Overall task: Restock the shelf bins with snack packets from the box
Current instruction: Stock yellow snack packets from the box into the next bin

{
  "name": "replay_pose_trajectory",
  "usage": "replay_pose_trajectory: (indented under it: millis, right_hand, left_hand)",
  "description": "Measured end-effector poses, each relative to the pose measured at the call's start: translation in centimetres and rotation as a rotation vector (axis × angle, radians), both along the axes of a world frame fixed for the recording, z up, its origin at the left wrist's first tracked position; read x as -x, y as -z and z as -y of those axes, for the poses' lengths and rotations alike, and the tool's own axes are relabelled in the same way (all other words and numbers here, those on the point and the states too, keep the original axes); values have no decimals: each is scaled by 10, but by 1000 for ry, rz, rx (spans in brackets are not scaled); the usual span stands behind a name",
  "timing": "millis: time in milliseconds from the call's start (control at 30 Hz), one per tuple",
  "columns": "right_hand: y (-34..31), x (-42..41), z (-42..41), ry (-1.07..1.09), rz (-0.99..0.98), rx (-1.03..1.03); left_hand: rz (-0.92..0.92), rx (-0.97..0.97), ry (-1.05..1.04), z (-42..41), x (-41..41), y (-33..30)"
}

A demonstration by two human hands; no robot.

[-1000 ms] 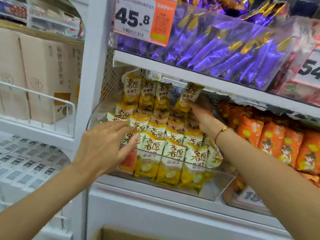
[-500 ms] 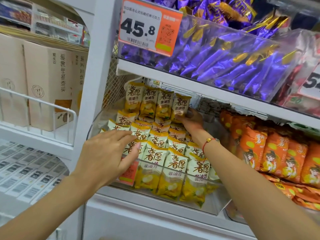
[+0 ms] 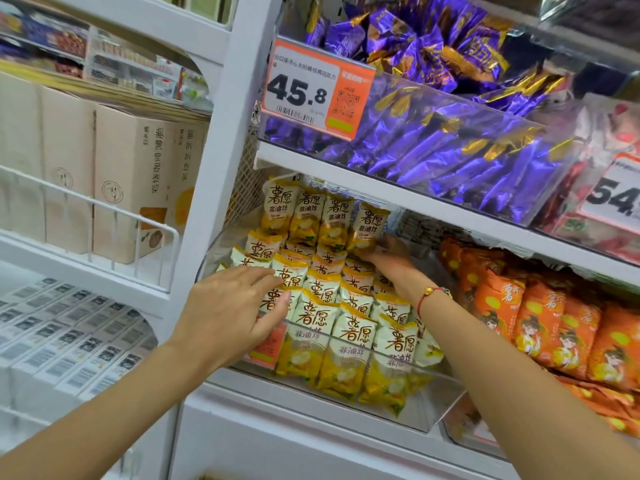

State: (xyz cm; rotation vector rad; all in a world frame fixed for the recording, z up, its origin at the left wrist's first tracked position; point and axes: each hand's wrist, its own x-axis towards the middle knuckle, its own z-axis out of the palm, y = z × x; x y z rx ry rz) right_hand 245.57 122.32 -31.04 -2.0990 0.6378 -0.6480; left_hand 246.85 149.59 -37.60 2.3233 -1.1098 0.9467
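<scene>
Packets (image 3: 349, 327), yellow, fill the clear bin (image 3: 446, 407) at frame centre. Right hand (image 3: 388, 258) grasps the back-row packet (image 3: 369, 225) at its lower edge; left hand (image 3: 232, 306) lies flat and unclenched on the front rows. Seat it upright, level with its neighbours, while bracing the front.

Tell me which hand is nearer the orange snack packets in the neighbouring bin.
Right. The right hand reaches into the back of the yellow packets' bin, beside the orange snack packets; the left hand is farther away, at that bin's front-left.
</scene>
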Motion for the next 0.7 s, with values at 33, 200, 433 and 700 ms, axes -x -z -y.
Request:
replay_pose_trajectory:
  millis: [33, 200, 433, 700]
  right_hand:
    - [-2, 8, -3, 0, -1, 5]
    - [-9, 58, -20, -66, 38, 89]
    - [-9, 147, -48, -284, -10, 232]
    - [-12, 97, -31, -104, -12, 118]
  left_hand:
    - [-10, -14, 1, 0, 0, 0]
    - [-59, -74, -14, -3, 4, -2]
    - [-2, -108, -4, -9, 22, -21]
    - [-213, -22, -43, -6, 18, -18]
